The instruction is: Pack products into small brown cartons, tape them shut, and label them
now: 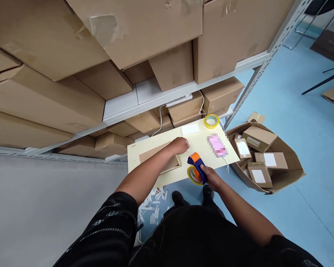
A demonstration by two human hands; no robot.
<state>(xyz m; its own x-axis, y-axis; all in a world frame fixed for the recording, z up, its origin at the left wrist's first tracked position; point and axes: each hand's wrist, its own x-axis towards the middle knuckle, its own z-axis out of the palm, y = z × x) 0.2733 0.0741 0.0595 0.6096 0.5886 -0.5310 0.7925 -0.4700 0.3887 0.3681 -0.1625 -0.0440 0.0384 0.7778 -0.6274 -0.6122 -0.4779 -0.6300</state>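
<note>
My right hand (212, 178) is wrapped round the dark blue handle of a tape dispenser (200, 167) with orange parts. A yellow-edged roll of tape sits on the dispenser, at the near edge of the pale board (163, 181). My left hand (179, 145) is closed above the board, fingertips pinched together; what they hold, if anything, is too small to make out. Beneath my left forearm lies a flat cardboard box (153, 152), partly hidden by the arm.
A spare tape roll (211, 116), a white label stack (190, 129) and a blurred pink object (217, 145) lie on the board. Shelves (183, 89) with cardboard boxes rise ahead. At right stands a large open carton (291, 176) holding several small boxes. Paper scraps (156, 207) litter the floor.
</note>
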